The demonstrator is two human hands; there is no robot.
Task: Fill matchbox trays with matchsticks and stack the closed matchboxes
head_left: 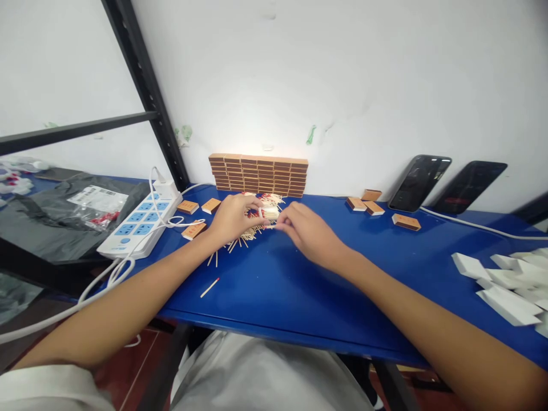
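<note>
My left hand (233, 218) grips a small white matchbox tray (260, 212) between thumb and fingers. Pale matchsticks (270, 213) show in the tray, between my two hands. Close by on the right, my right hand (303, 229) has thumb and forefinger pinched on a match (270, 226) at the tray's near side. Beneath and around my left hand spreads a loose pile of red-tipped matches (249, 234), partly covered by the hand. One single match (209, 287) lies apart, nearer the table's front edge.
Against the wall stands a stacked block of matchboxes (259, 174). Loose matchboxes (187, 207) lie left, others (406, 222) right. A power strip (143, 220) with white cables is at left. Two phones (419, 182) lean on the wall. White paper trays (509, 285) are heaped at far right.
</note>
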